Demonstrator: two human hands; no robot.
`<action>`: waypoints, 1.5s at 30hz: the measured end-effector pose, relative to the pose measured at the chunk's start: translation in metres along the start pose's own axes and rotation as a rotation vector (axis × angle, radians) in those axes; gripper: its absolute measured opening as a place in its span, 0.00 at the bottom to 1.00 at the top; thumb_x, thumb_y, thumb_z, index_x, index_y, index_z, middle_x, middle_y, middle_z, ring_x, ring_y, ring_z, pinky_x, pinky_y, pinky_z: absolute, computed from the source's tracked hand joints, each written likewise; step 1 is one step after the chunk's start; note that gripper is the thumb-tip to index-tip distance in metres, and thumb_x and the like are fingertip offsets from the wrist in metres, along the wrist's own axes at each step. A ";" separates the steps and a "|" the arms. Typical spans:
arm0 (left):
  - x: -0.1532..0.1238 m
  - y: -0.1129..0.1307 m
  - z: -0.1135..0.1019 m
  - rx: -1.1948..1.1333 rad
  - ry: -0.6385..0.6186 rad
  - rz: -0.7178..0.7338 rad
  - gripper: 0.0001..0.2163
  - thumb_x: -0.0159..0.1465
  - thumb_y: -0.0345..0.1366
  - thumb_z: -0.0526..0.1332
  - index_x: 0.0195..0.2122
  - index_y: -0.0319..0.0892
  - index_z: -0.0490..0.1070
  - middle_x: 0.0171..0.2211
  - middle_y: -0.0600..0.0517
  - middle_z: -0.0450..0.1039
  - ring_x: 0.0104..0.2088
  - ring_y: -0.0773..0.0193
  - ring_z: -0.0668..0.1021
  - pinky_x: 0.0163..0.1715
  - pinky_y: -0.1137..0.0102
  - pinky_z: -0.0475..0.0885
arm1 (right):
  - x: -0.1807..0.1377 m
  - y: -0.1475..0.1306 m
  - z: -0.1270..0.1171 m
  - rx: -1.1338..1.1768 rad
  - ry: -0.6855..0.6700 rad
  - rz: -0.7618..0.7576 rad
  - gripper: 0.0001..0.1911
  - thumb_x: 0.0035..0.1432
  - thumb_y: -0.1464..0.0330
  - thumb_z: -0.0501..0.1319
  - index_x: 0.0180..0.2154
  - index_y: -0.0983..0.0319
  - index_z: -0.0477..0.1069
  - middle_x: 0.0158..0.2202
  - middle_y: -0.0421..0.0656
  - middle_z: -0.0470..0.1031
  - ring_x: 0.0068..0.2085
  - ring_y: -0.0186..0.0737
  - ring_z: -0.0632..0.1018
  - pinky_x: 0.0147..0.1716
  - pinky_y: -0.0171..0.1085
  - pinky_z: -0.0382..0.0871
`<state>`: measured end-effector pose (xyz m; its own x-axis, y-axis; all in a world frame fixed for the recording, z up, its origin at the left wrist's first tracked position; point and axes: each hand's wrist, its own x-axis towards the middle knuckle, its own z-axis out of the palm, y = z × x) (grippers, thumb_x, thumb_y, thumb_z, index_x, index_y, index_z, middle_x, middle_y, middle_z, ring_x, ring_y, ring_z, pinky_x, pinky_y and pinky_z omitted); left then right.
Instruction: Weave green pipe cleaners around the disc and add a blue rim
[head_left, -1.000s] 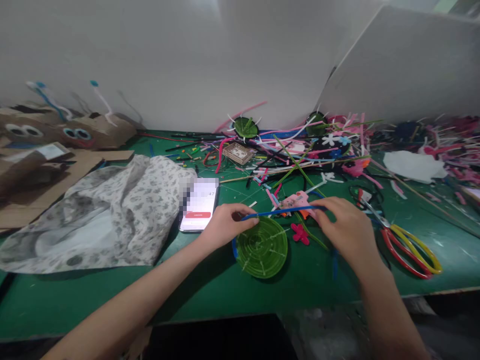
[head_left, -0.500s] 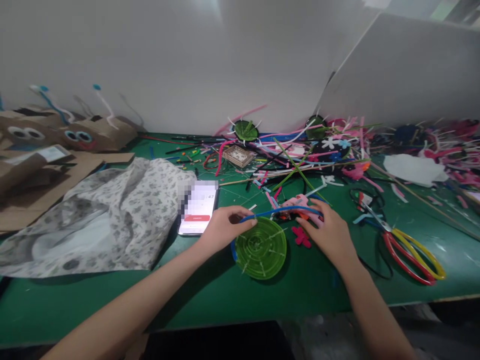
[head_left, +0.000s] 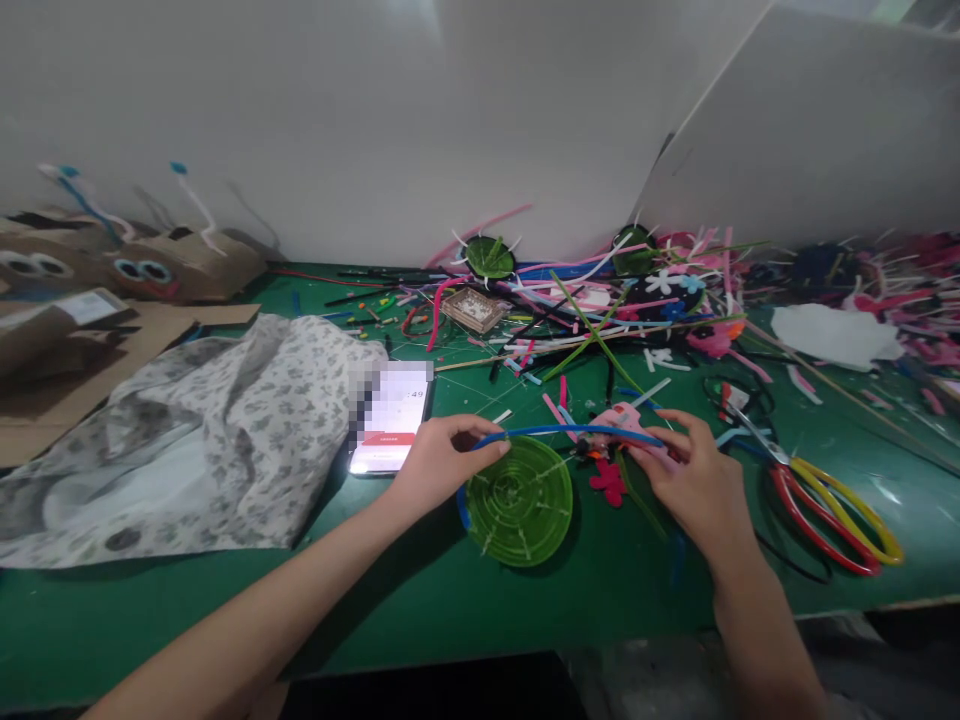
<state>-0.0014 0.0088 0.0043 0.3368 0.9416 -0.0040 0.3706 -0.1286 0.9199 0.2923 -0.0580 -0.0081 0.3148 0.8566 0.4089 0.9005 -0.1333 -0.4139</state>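
A round green coiled piece (head_left: 519,505) with pale spokes lies in front of me, blue along its left rim. At its upper left edge, my left hand (head_left: 442,462) is closed, thumb and fingers pinching a blue pipe cleaner (head_left: 574,430). The strand arches to the right above the disc. Its other stretch is pinched in my right hand (head_left: 697,478), which is closed too. Beneath the strand, beside my right fingers, are a small pink figure (head_left: 616,420) and a red flower shape (head_left: 609,482).
Red-and-yellow-handled scissors (head_left: 829,510) lie at the right. A phone (head_left: 394,410) and patterned cloth (head_left: 300,400) are at the left, with cardboard figures (head_left: 202,265) behind. Several loose pipe cleaners (head_left: 592,345) and a small framed tray (head_left: 474,312) cover the back of the green table (head_left: 375,610).
My right hand has moved right and slightly down, drawing the blue strand straighter. My left hand stays at the disc's rim.
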 end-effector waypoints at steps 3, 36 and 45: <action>-0.001 0.001 0.000 0.013 0.017 -0.003 0.11 0.55 0.43 0.65 0.34 0.42 0.78 0.30 0.51 0.78 0.28 0.63 0.74 0.27 0.71 0.67 | -0.001 -0.004 -0.003 0.022 0.018 0.003 0.27 0.50 0.58 0.64 0.51 0.59 0.63 0.37 0.45 0.80 0.37 0.46 0.80 0.35 0.40 0.72; 0.000 0.000 0.001 0.038 0.067 0.000 0.11 0.54 0.43 0.66 0.34 0.43 0.78 0.28 0.51 0.77 0.27 0.64 0.74 0.26 0.71 0.67 | -0.006 -0.007 -0.005 0.085 -0.045 -0.001 0.26 0.51 0.59 0.62 0.51 0.58 0.62 0.39 0.46 0.80 0.37 0.47 0.81 0.37 0.41 0.73; 0.000 0.001 0.002 0.047 0.070 0.008 0.10 0.54 0.43 0.65 0.33 0.43 0.78 0.28 0.51 0.77 0.26 0.64 0.73 0.25 0.71 0.66 | -0.006 -0.007 -0.006 0.080 -0.016 -0.063 0.26 0.53 0.56 0.61 0.51 0.60 0.62 0.37 0.47 0.80 0.36 0.47 0.81 0.34 0.41 0.73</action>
<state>0.0007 0.0085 0.0040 0.2794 0.9596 0.0323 0.4088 -0.1494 0.9003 0.2858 -0.0652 -0.0026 0.2531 0.8701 0.4229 0.8913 -0.0398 -0.4517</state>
